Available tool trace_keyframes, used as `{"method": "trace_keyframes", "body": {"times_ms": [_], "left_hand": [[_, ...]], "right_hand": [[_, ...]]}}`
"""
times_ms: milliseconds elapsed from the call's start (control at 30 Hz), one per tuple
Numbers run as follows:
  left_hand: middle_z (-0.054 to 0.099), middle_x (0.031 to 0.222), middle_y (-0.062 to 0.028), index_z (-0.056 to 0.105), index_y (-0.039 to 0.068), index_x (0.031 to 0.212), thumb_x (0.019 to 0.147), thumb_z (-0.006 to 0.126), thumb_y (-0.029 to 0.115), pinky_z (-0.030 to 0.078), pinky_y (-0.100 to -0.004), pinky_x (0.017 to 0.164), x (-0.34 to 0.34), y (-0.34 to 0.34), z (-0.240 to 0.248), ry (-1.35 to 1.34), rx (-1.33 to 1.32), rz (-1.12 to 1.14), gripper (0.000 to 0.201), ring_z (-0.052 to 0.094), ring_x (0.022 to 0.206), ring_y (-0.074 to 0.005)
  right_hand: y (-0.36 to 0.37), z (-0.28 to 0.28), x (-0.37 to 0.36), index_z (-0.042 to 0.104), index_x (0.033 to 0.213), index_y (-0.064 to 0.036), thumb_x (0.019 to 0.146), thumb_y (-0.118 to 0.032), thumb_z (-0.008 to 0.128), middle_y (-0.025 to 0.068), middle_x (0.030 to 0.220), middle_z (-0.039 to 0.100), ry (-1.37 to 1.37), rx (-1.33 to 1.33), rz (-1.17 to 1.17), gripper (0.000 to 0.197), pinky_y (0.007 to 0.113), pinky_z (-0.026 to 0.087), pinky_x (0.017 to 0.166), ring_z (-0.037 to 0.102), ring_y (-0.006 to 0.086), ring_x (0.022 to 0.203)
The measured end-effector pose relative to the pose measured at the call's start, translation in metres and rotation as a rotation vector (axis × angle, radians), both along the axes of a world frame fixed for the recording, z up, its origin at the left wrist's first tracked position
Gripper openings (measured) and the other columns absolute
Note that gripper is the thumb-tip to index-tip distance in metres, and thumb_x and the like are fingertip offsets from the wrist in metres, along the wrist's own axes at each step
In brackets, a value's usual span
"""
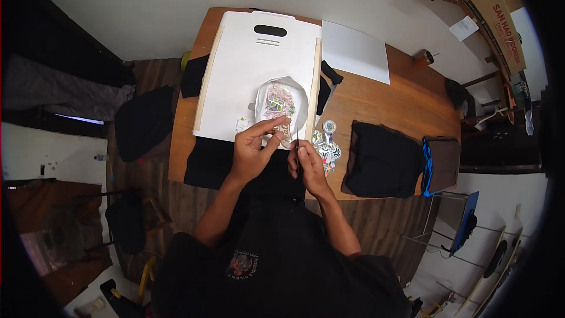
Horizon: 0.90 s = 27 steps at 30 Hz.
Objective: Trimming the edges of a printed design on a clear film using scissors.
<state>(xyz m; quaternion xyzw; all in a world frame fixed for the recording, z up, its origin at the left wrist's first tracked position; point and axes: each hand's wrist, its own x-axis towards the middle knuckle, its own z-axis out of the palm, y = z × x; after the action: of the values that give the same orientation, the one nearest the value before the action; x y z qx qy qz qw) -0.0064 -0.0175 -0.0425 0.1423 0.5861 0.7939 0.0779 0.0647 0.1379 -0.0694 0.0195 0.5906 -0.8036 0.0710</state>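
My left hand (254,148) is over the near end of a white board, thumb and forefinger pinching the edge of a small clear printed film piece (286,132). Just to its right, my right hand (308,164) grips a thin dark tool (298,136) that points away from me. The tool looks like small scissors, but its handles are mostly hidden by the fingers. Beyond both hands, a crumpled white sheet (301,99) lies on the board (229,76), with several colourful printed cut-outs (279,99) on it.
Several patterned stickers (331,152) and a small round tub (329,126) sit right of my right hand on the wooden table (406,97). Folded black cloth (385,160) and a brown pile (442,162) lie farther right. A white sheet (359,53) is at the back.
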Motion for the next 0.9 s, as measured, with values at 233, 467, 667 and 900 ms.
{"method": "trace_keyframes", "body": {"times_ms": [233, 467, 667, 900], "left_hand": [[0.064, 0.12, -0.0173, 0.061, -0.005, 0.122, 0.089, 0.061, -0.006, 0.05, -0.026, 0.089, -0.001, -0.003, 0.009, -0.022, 0.018, -0.039, 0.033, 0.061, 0.107, -0.0162], [0.064, 0.119, -0.0164, 0.06, -0.005, 0.123, 0.088, 0.06, -0.008, 0.05, -0.0265, 0.088, -0.003, -0.011, 0.017, -0.029, 0.022, -0.045, 0.034, 0.061, 0.102, -0.0149], [0.062, 0.121, -0.0155, 0.057, -0.005, 0.126, 0.087, 0.059, -0.011, 0.05, -0.0256, 0.086, -0.007, -0.016, 0.027, -0.041, 0.073, -0.096, 0.039, 0.061, 0.099, -0.0131], [0.061, 0.11, -0.0111, 0.06, -0.007, 0.121, 0.085, 0.061, -0.014, 0.051, -0.0237, 0.084, -0.013, -0.014, 0.029, 0.067, 0.063, -0.046, 0.037, 0.061, 0.094, -0.0131]], "right_hand": [[-0.011, -0.004, 0.017, 0.05, 0.111, -0.0018, 0.105, -0.035, 0.035, -0.0009, 0.06, 0.036, 0.032, -0.125, -0.018, 0.036, 0.02, 0.029, 0.043, 0.031, 0.0061, 0.046], [-0.017, -0.004, 0.022, 0.05, 0.105, -0.0029, 0.105, -0.036, 0.036, -0.0028, 0.058, 0.033, 0.025, -0.134, 0.009, 0.036, 0.02, 0.026, 0.042, 0.028, 0.005, 0.044], [-0.017, -0.006, 0.022, 0.05, 0.103, -0.0034, 0.105, -0.035, 0.037, -0.0035, 0.057, 0.034, 0.018, -0.146, 0.03, 0.035, 0.02, 0.024, 0.041, 0.027, 0.0042, 0.044], [-0.011, 0.0, 0.012, 0.05, 0.102, -0.0027, 0.105, -0.036, 0.037, -0.0036, 0.057, 0.034, 0.093, -0.109, 0.049, 0.036, 0.02, 0.024, 0.042, 0.027, 0.004, 0.044]]}}
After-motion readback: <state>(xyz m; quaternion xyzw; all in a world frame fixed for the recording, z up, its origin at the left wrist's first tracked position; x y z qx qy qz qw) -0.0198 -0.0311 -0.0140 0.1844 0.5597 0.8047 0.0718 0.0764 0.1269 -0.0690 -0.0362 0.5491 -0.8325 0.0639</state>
